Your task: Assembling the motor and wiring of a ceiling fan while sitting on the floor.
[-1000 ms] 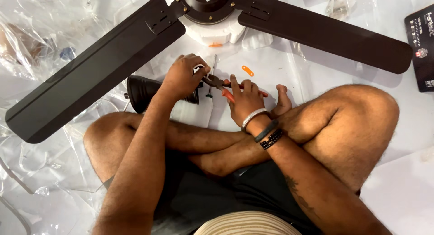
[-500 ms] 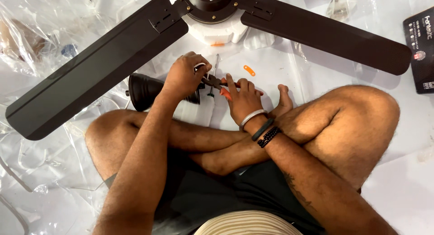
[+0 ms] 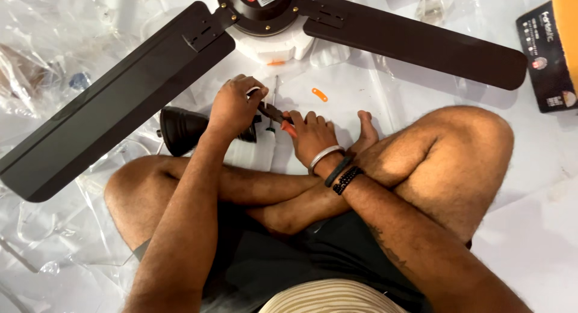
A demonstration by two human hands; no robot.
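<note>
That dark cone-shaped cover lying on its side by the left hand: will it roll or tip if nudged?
The dark cone-shaped cover lies on its side on white sheeting, so a nudge would probably roll it in a curve, not straight. The left hand seems to steady its narrow end. It looks like a thin hollow shell, so likely light.

The person is wearing dark shorts (image 3: 313, 259) and a top with thin beige and white stripes (image 3: 328, 300), leaving arms, legs and feet bare. Around the right wrist they are wearing a silver bangle (image 3: 324, 156), a plain black band (image 3: 338, 170) and a black beaded bracelet (image 3: 348, 179).
</note>
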